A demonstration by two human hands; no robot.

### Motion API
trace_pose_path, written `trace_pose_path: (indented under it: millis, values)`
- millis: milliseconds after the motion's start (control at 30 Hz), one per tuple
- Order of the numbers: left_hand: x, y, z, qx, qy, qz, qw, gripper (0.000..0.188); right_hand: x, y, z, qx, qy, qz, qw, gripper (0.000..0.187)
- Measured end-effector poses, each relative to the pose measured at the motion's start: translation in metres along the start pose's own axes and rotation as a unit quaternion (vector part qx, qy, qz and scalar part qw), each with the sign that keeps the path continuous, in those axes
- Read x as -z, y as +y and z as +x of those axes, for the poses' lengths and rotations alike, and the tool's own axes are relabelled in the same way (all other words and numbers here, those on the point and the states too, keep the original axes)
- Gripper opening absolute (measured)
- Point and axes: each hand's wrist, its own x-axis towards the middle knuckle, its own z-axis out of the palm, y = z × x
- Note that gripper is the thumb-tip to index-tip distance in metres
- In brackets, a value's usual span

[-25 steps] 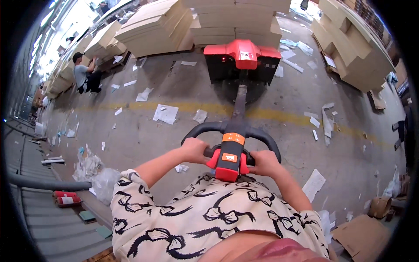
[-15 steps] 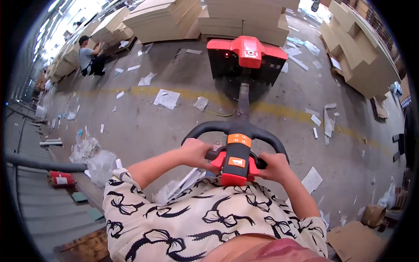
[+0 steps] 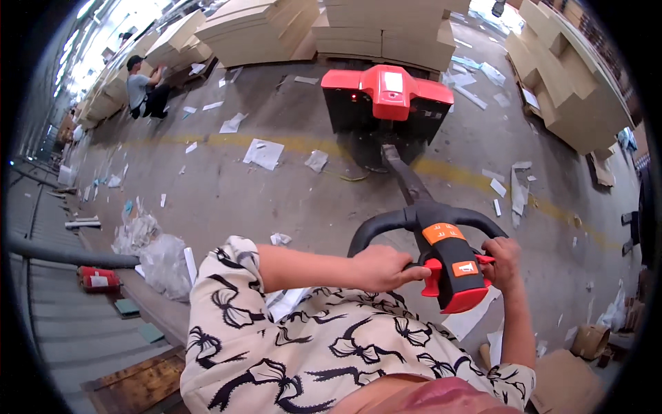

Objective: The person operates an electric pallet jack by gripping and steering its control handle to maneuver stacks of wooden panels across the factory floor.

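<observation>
A red and black electric pallet truck (image 3: pixel 396 93) stands in front of me, its tiller arm (image 3: pixel 407 179) slanting toward my right side. The tiller's control head (image 3: pixel 452 262) has a black loop handle, orange button panels and red thumb levers. My left hand (image 3: pixel 385 268) is closed on the left grip, with the thumb reaching to the red lever. Around the right grip my right hand (image 3: pixel 503 261) is closed, its thumb side by the other red lever. The truck's forks are hidden behind its body.
Tall stacks of beige boards (image 3: pixel 383 31) stand behind the truck, with more stacks (image 3: pixel 572 90) on the right. A person (image 3: pixel 145 90) crouches by stacks at the far left. Paper scraps (image 3: pixel 263 154) and plastic film (image 3: pixel 164 265) litter the floor. A cardboard sheet (image 3: pixel 565 383) lies at lower right.
Both my hands have swung the control head to the right, so the tiller now slants. The truck body has turned slightly and sits a little nearer. The crouching person has hardly moved.
</observation>
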Motion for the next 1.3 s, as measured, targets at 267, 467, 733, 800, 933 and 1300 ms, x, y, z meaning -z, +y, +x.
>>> trace_pose_path:
  millis: [267,467,733,800,933,1300]
  values:
    - [-0.007,0.021,0.033,-0.007,0.001,-0.111,0.994,0.063,0.023,0.043,-0.004,-0.037,-0.038,0.035,0.998,0.063]
    - [-0.002,0.046,0.072,-0.008,0.007,-0.173,0.985,0.067,0.040,0.098,0.012,-0.005,-0.066,0.044,0.997,0.068]
    - [0.020,0.053,0.116,0.028,0.066,-0.159,0.985,0.063,0.043,0.157,0.050,0.026,-0.078,0.047,0.995,0.053]
    - [0.035,0.044,0.111,0.062,0.089,-0.164,0.981,0.061,0.035,0.149,0.067,0.037,-0.077,0.020,0.996,0.042]
    - [0.070,0.004,0.096,0.168,0.089,-0.174,0.966,0.049,0.013,0.107,0.104,-0.006,-0.072,-0.012,0.997,0.037]
    - [0.162,-0.156,0.052,0.032,0.391,0.179,0.902,0.060,-0.064,0.035,0.230,-0.080,-0.149,-0.016,0.985,0.067]
